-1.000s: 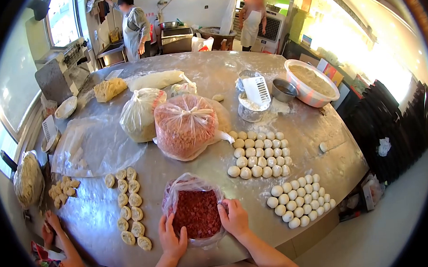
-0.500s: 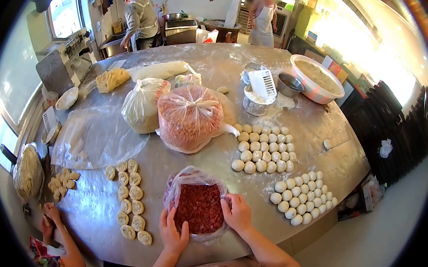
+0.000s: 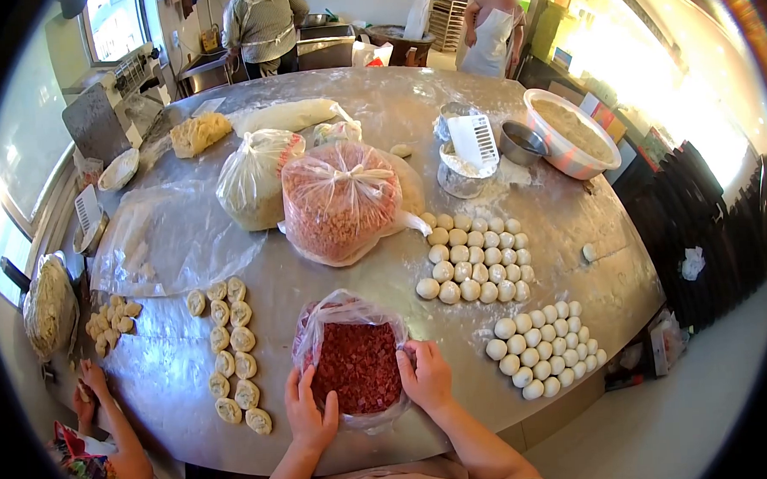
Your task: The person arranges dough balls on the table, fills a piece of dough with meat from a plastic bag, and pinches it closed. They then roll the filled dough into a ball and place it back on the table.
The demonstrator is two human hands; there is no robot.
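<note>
An opened clear plastic bag [image 3: 352,310] sits on the metal table in front of me, full of dark red chopped filling [image 3: 355,373]. My left hand [image 3: 312,414] holds the bag's lower left side, thumb and fingers on either side of its rim. On the right side of the bag, my right hand [image 3: 425,377] grips the edge between thumb and fingers. Coiled dough pieces [image 3: 243,341] lie in two columns left of the bag. To its right are two groups of round white dough balls, a farther one [image 3: 479,261] and a nearer one [image 3: 547,348].
A tied bag of pinkish filling [image 3: 339,211] and a tied pale bag [image 3: 257,185] stand beyond. Further right are a flour tin with a white scraper [image 3: 473,146], a metal bowl [image 3: 523,143] and a basin [image 3: 572,137]. A co-worker's hands [image 3: 88,389] are at left.
The view has tilted slightly. At the back, one person has turned away and the aproned person has moved a little right. My hands stay on the bag.
</note>
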